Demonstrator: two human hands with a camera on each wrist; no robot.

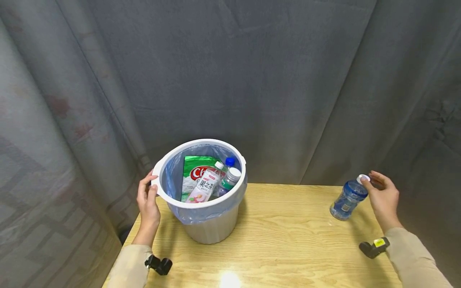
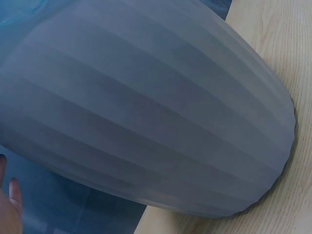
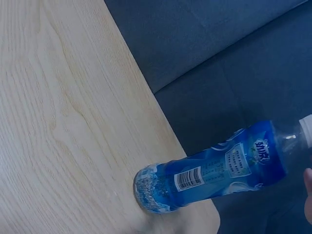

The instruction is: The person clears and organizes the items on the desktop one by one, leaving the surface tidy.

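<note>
A white bin [image 1: 212, 228] with a blue liner stands on the left of the wooden table [image 1: 288, 240]. In it lie a green snack bag [image 1: 194, 170], a pink-labelled bottle [image 1: 205, 186] and two capped bottles [image 1: 230, 178]. My left hand [image 1: 151, 184] grips the bin's left rim handle. The left wrist view is filled by the bin's ribbed wall [image 2: 146, 107]. At the table's far right, a blue-labelled water bottle [image 1: 347, 200] leans with its base on the wood. My right hand [image 1: 371, 179] pinches its white cap. The bottle [image 3: 214, 170] hangs tilted at the table edge.
A grey curtain [image 1: 252, 80] closes in the back and both sides. The table's back edge runs just behind the bin and bottle, and its right edge [image 3: 161, 112] lies beside the bottle. Black wrist cameras [image 1: 374, 248] sit on both sleeves.
</note>
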